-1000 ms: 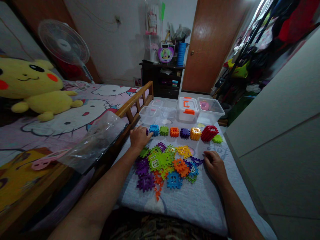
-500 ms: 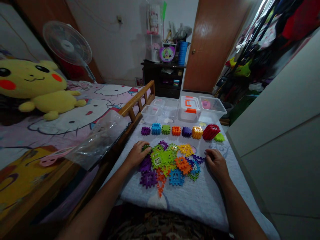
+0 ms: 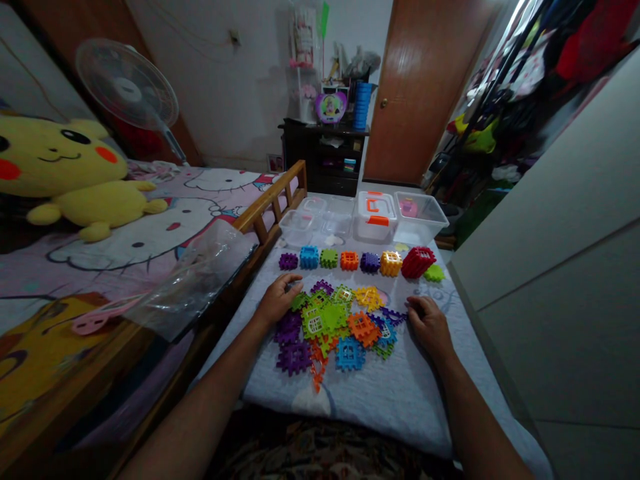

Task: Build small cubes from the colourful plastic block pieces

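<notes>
My left hand (image 3: 278,301) is over the left edge of a loose pile of plastic interlocking building pieces, its thumb apart from the stretched fingers. Just by its fingertips is a green piece (image 3: 299,301). Purple pieces (image 3: 294,358) lie below it, with lime green pieces (image 3: 327,318) in the middle of the pile. My right hand (image 3: 430,325) rests on the cloth at the right, fingers curled in; whether anything is inside them is hidden. Close to its fingertips lies a dark blue triangular piece (image 3: 393,315). Orange (image 3: 363,328), light blue (image 3: 350,354) and yellow (image 3: 369,298) pieces lie between my hands.
Behind the pile runs a row of stacked pieces sorted by colour, ending in a red stack (image 3: 419,262). Clear plastic boxes (image 3: 421,219) and a lidded box with orange latches (image 3: 376,217) stand farther back. A wooden bed rail (image 3: 270,200) borders the left side.
My left hand has lifted slightly and drawn back from the green piece, showing more of it. My right hand stays in nearly the same place. The whole view has shifted a little.
</notes>
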`<state>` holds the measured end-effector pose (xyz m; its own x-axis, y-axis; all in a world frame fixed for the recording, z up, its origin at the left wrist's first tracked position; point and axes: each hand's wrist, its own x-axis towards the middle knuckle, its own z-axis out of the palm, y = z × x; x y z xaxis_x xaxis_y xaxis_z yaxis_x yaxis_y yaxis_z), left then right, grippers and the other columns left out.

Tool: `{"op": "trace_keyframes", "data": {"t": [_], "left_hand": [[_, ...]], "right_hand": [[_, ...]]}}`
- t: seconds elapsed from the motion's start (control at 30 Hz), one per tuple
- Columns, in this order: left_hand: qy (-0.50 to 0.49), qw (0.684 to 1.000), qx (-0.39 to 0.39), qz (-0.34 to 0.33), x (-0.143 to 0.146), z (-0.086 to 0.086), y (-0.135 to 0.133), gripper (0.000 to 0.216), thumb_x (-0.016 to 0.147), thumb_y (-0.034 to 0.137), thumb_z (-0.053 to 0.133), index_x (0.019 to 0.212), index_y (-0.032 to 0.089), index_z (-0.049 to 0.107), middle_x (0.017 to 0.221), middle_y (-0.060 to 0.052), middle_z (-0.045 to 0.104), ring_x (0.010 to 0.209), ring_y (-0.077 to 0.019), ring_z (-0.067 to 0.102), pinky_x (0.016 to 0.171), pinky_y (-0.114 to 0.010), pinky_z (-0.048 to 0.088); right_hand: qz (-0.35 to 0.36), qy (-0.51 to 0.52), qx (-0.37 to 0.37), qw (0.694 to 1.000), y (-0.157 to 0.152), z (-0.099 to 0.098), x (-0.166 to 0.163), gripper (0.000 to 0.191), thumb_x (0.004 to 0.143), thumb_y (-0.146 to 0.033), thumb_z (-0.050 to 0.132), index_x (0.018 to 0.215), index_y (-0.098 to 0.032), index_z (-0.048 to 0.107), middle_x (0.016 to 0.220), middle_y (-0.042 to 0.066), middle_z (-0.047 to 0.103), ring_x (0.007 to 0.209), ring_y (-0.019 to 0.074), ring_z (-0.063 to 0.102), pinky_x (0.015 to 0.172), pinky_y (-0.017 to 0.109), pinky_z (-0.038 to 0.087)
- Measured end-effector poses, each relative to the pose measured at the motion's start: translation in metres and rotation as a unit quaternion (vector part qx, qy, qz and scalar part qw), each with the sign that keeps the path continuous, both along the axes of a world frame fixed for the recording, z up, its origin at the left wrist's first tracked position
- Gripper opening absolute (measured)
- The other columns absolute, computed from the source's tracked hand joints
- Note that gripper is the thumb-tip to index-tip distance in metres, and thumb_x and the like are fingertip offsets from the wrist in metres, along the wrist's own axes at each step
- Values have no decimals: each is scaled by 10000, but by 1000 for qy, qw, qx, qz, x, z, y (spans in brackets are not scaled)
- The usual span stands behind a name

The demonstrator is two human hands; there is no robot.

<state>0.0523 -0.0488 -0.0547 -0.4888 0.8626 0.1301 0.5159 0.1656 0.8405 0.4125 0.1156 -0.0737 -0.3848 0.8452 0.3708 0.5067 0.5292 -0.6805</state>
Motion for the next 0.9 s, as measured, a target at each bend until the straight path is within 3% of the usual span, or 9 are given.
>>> {"op": "trace_keyframes", "data": {"t": [0.47,0.63,0.73,0.9], "left_hand": [[20,999,20,43,-6,-11,-2,355,831,472,553,964,175,695,1029,-83,722,974,-244,665,937,-397,505],[23,999,16,46,-4,-10,-2,330,822,459,560,934,179,695,998,-77,729,943,-239,671,917,-384,510],[37,998,16,45,-3,-9,-2,305,820,443,557,913,187,696,974,-74,730,930,-237,669,906,-384,513],[57,997,12,44,-2,-8,-2,276,820,418,541,887,198,694,947,-63,722,920,-231,664,900,-375,513]], "right_hand": [[-1,0,2,1000,-1,1,0,233,826,-326,531,943,-186,675,953,105,667,895,251,621,856,425,496],[-3,0,-32,999,-2,14,-13,249,824,-363,544,931,-189,685,951,102,684,862,245,625,814,408,506],[60,-15,-29,998,-10,34,-38,226,841,-331,537,940,-202,694,966,87,696,886,235,630,829,399,503],[258,-116,19,959,-39,60,-91,260,830,-251,629,1078,-221,699,1093,86,694,1036,254,596,966,444,447]]}}
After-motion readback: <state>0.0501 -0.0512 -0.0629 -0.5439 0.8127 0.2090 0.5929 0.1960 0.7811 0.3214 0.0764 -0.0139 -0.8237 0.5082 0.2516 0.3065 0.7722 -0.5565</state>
